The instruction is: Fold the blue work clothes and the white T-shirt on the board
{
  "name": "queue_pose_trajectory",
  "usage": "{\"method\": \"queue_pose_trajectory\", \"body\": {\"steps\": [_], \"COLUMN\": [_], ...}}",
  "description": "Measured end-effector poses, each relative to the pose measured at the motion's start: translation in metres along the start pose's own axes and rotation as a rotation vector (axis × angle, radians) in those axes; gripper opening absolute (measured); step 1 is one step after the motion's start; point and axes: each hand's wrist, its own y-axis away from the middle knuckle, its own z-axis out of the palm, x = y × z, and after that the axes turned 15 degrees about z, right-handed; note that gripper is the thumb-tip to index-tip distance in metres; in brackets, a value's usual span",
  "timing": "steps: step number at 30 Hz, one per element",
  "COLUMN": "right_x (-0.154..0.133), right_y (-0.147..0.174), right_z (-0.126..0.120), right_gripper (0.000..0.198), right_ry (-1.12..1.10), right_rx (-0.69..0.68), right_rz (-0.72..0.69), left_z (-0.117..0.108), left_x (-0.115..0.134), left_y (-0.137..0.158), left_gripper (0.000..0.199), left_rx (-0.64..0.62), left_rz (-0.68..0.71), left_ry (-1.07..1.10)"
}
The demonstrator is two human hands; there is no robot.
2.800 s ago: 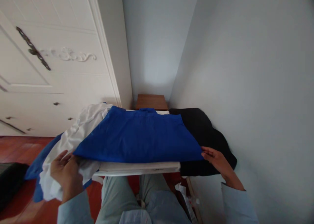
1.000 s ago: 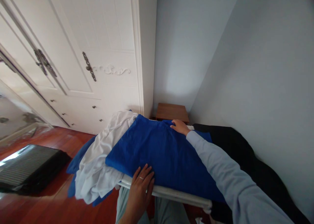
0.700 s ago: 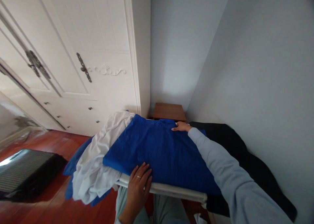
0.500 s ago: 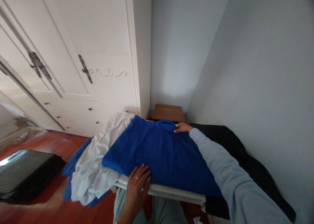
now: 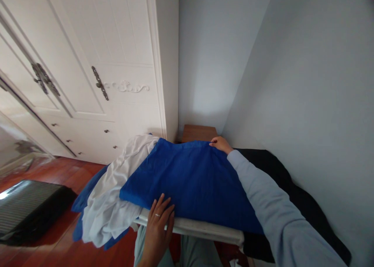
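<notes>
The blue cloth (image 5: 193, 181) lies across the tabletop (image 5: 209, 228), between white cloth (image 5: 112, 200) and black cloth (image 5: 269, 169); the right hand (image 5: 221, 144) pinches its far edge; the left hand (image 5: 157, 228), fingers outstretched, rests on its near edge; a white wardrobe (image 5: 128, 45) stands beyond.

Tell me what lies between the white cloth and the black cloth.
In the head view, the blue cloth lies between the white cloth and the black cloth.

Main cloth (image 5: 189, 179) across stand (image 5: 212, 230). Second cloth (image 5: 112, 198) left, partly beneath; further fabric (image 5: 79, 204) under that. Third cloth (image 5: 270, 171) right, near wall (image 5: 315, 87). Cabinet (image 5: 131, 45) behind, leftward; low table (image 5: 198, 132) behind stand. Package (image 5: 32, 208) on floor (image 5: 66, 169), left of stand
</notes>
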Motion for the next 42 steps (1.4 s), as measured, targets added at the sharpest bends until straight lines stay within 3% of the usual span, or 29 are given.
{"method": "queue_pose_trajectory", "body": {"steps": [5,9,11,14,17,19,24,27,29,31,33,36,38,39,42], "right_x": [0.0,-0.015,-0.029,-0.053,-0.07,-0.074,-0.068,-0.069,-0.07,-0.07,-0.066,-0.053,-0.041,-0.035,-0.023], "right_y": [0.005,0.006,0.007,0.012,0.019,0.023,0.027,0.032,0.043,0.065,0.1,0.172,0.225,0.251,0.315], "right_z": [0.033,0.043,0.042,0.046,0.062,0.077,0.099,0.093,0.081,0.063,0.044,0.031,0.044,0.059,0.117], "right_gripper": [0.012,0.025,0.033,0.041,0.051,0.055,0.058,0.06,0.06,0.059,0.06,0.061,0.056,0.053,0.041], "right_ry": [0.074,0.104,0.094,0.065,0.057,0.063,0.042,-0.016,-0.068,-0.124,-0.262,-0.696,-0.87,-0.945,-1.199], "right_rx": [0.003,0.098,0.154,0.173,0.11,0.048,-0.068,-0.1,-0.115,-0.135,-0.239,-0.664,-0.928,-0.987,-0.981], "right_rz": [0.11,0.079,-0.011,-0.211,-0.356,-0.365,-0.281,-0.274,-0.29,-0.331,-0.393,-0.412,-0.305,-0.239,0.086], "left_z": [0.0,-0.007,-0.01,-0.011,-0.011,-0.009,-0.007,-0.014,-0.022,-0.029,-0.032,-0.03,-0.023,-0.02,-0.012], "left_x": [0.003,0.011,0.015,0.015,0.007,-0.001,-0.015,-0.019,-0.021,-0.021,-0.021,-0.02,-0.021,-0.022,-0.025], "left_y": [0.002,0.012,0.023,0.041,0.052,0.053,0.032,0.006,-0.014,-0.035,-0.055,-0.077,-0.085,-0.087,-0.093], "left_gripper": [0.03,0.029,0.025,0.028,0.041,0.041,0.027,0.023,0.02,0.025,0.032,0.033,0.032,0.033,0.034], "left_rx": [-0.019,0.049,0.131,0.277,0.4,0.504,0.704,0.762,0.732,0.734,0.807,0.891,0.888,0.887,0.92], "left_rz": [-0.024,-0.095,-0.218,-0.522,-0.856,-1.025,-1.169,-1.246,-1.328,-1.42,-1.472,-1.461,-1.493,-1.534,-1.611], "left_ry": [-0.031,-0.022,0.03,0.177,0.443,0.622,0.858,0.965,1.095,1.209,1.282,1.31,1.272,1.233,1.122]}}
